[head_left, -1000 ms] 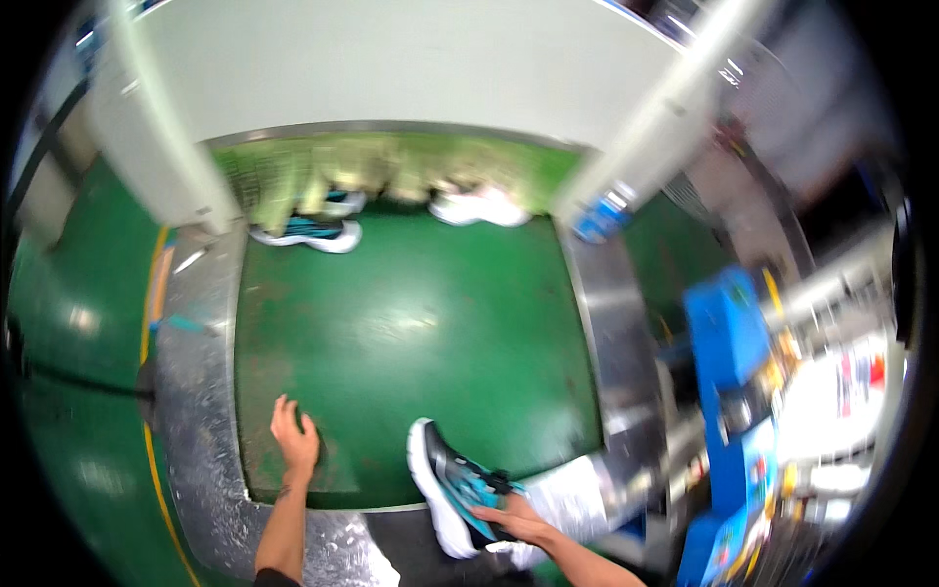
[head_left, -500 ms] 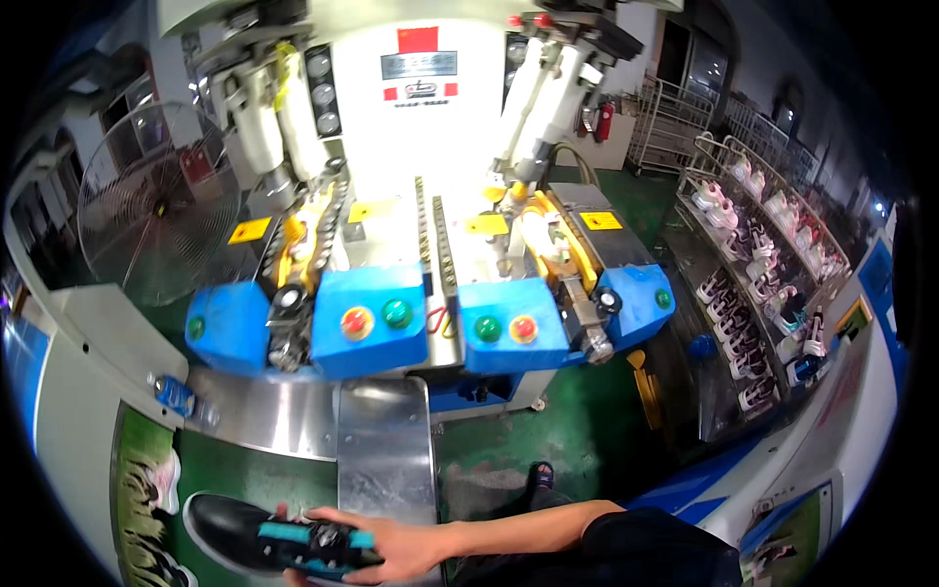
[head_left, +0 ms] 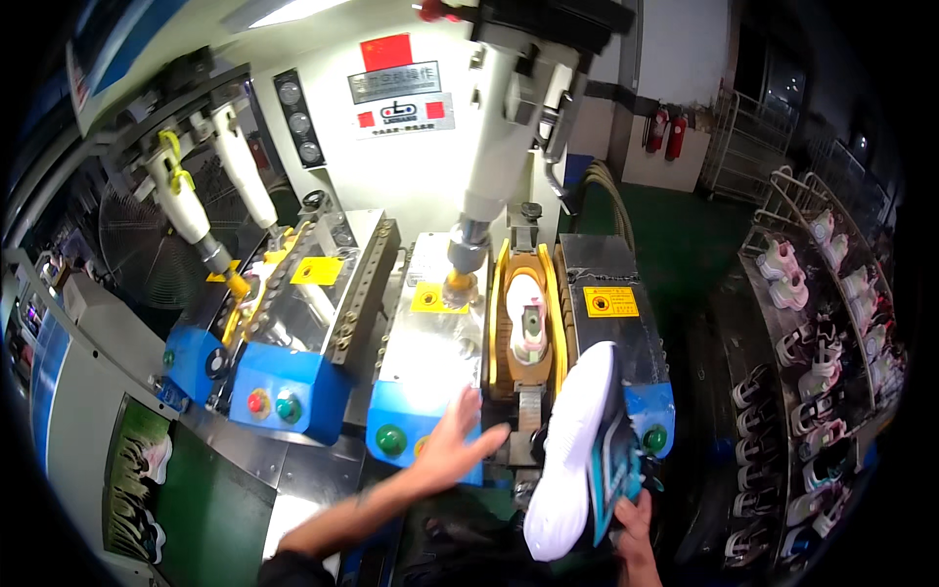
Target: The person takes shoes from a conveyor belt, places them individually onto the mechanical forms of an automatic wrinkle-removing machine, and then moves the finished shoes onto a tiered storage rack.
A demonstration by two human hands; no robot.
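Shoe (head_left: 585, 455) extends upward from right fingers (head_left: 629, 511), apparently gripped

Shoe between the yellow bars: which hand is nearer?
Left. The left hand is lower left of the pink-and-white shoe; the right hand, holding a teal-and-black shoe, is farther, lower right.

You can reach the mounted shoe (head_left: 526, 303) from above its near end; yellow guards (head_left: 558, 333) flank it, and a cylinder (head_left: 491, 147) stands left.

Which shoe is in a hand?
The teal-and-black shoe, in the right hand; the pink-and-white shoe sits between yellow plates, the rack shoes are unheld.
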